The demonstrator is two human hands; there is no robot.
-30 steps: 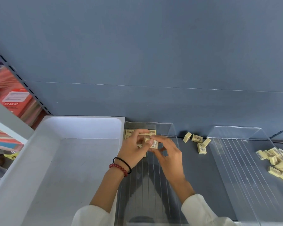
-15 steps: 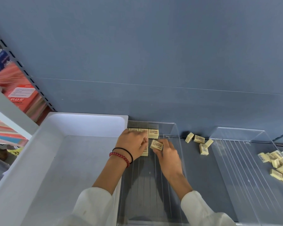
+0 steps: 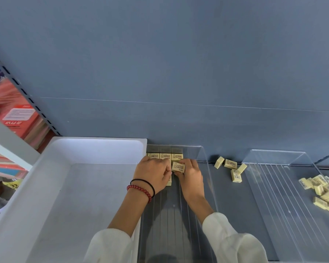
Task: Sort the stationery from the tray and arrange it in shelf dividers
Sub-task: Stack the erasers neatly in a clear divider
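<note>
Clear divider (image 3: 209, 179), right hand (image 3: 192, 177) pinching cream eraser (image 3: 178, 166) by back-wall row (image 3: 166, 156), left hand (image 3: 152, 173) curled, grip unclear.

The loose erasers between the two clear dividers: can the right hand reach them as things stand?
Probably yes, once it lets go: the right hand pinches an eraser inside a clear divider. The loose erasers lie uncovered on the shelf just beyond that divider's right wall.

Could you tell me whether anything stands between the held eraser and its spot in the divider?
Nothing visible does: the eraser, pinched by the right hand, hangs just before the back row; the left hand sits beside.
</note>
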